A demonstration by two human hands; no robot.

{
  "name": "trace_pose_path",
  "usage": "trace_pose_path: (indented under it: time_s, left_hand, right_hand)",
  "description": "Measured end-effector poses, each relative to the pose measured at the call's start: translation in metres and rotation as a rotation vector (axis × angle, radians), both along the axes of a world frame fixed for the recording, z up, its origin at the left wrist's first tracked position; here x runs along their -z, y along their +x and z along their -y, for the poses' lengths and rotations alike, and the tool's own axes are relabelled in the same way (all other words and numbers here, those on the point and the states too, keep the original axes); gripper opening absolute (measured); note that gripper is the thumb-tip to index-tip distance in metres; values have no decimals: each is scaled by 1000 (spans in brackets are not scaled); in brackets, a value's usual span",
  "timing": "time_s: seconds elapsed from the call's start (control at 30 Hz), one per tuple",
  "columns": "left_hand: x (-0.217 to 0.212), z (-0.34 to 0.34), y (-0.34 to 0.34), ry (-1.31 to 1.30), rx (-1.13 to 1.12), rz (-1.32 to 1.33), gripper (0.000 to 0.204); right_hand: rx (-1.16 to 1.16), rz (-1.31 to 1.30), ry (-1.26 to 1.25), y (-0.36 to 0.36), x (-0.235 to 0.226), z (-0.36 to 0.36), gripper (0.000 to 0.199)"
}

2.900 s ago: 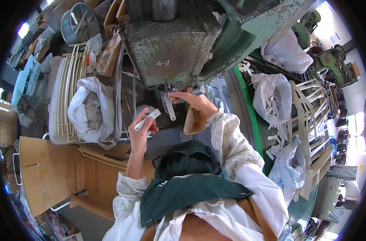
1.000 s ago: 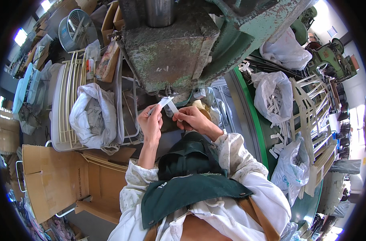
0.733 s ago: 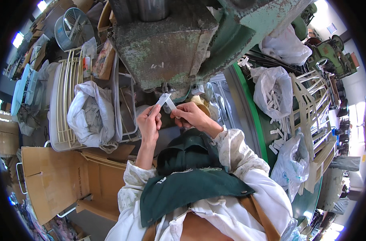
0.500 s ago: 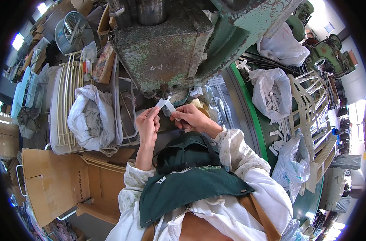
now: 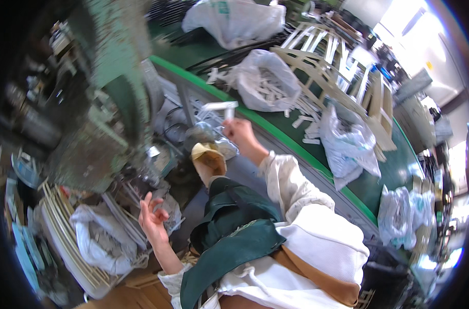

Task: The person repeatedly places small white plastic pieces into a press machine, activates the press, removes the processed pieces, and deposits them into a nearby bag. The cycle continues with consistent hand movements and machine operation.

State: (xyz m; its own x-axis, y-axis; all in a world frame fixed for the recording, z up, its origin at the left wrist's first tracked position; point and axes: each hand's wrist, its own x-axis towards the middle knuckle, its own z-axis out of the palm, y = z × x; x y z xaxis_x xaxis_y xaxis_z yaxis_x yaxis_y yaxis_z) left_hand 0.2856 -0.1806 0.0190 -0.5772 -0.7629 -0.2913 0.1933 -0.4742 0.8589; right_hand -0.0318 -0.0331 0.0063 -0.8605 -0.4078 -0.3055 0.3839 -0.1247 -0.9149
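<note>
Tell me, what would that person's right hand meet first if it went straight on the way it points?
Beyond the white piece in its grip, the right hand would probably meet the grey metal frame beside the green table edge; depth is unclear, so it might pass above.

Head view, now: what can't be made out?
All in the head view:
White part in the right hand: motion blur; one piece or two, can't tell.
Sack near the left hand: contents blurred.
Green machine: top cut off by the upper edge.
Cardboard: cut off by the lower edge.
</note>
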Motion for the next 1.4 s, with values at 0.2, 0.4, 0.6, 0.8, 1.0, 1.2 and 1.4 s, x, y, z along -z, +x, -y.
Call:
trace_pose_path:
  time_s: [0.2, 0.4, 0.6, 0.8, 1.0, 1.2, 1.4]
  left_hand:
    - [1, -28, -31, -32, 161, 65, 43]
    - [29, -11, -19, -10, 108, 167, 36]
    - [16, -44, -93, 24, 284, 235, 29]
    - [21, -73, -125, 59, 361, 247, 28]
    - [38, -81, -121, 84, 244, 291, 27]
    - [61, -81, -106, 106, 169, 310, 26]
    - [47, -89, -119, 91, 257, 289, 25]
  right_hand:
    - [231, -62, 67, -178, 33, -100, 34]
    - [215, -829, 1256, -231, 97, -268, 33]
    - [-44, -758, 1446, -267, 123, -260, 106]
    - [-34, -781, 1455, -277, 153, -237, 99]
    - [-5, -951, 1331, -239, 194, -266, 69]
    - [11, -860, 1337, -234, 159, -245, 90]
    - [11, -907, 1420, -263, 169, -225, 65]
